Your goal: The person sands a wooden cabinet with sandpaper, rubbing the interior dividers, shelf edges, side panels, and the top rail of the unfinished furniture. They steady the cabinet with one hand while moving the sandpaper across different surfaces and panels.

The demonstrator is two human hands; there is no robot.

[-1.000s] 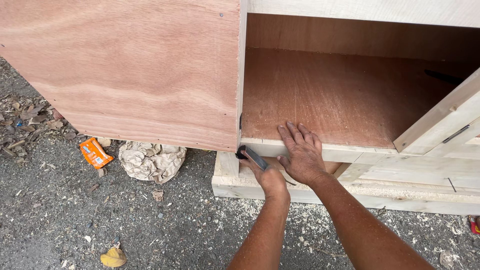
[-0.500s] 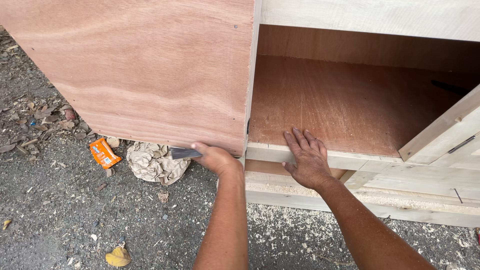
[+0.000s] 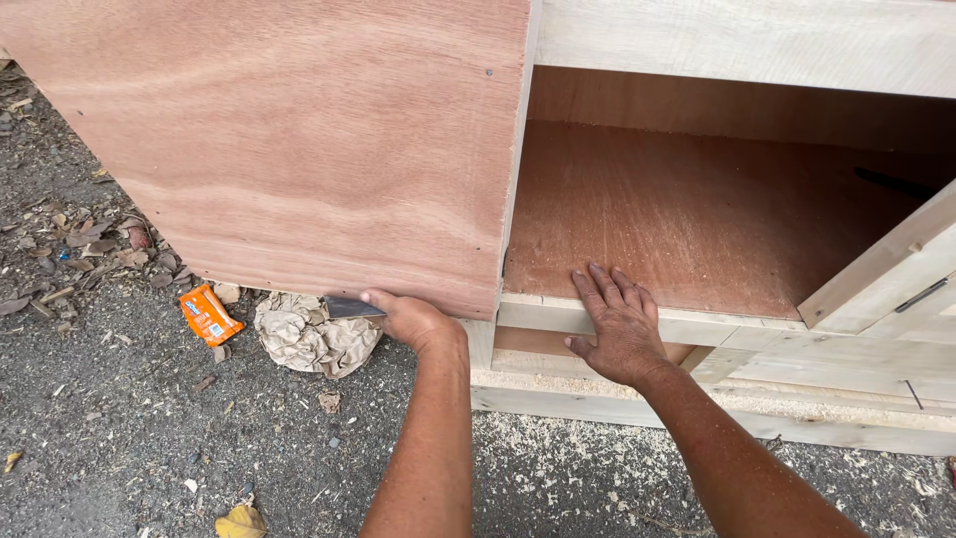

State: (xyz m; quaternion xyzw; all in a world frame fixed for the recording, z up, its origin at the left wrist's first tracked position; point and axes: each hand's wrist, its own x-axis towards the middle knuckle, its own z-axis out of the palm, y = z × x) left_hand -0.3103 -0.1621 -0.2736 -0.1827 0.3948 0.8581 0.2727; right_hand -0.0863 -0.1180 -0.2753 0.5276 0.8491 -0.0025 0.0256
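The open compartment (image 3: 697, 209) of the wooden cabinet (image 3: 757, 45) gives the widest free room: its brown floor is bare from the front edge deep to the back wall. Only the right hand (image 3: 622, 329) lies flat on the front ledge, and a dark thin object (image 3: 891, 182) rests far at the right back. On the right, a pale door (image 3: 886, 269) stands half open and narrows the entry there. On the left, the plywood panel (image 3: 299, 149) closes everything; under its lower edge is only a low gap, where the left hand (image 3: 413, 319) holds a metal blade (image 3: 351, 307). A crumpled paper (image 3: 314, 337) and an orange wrapper (image 3: 209, 314) lie on the gravel ground (image 3: 129, 438) just below.
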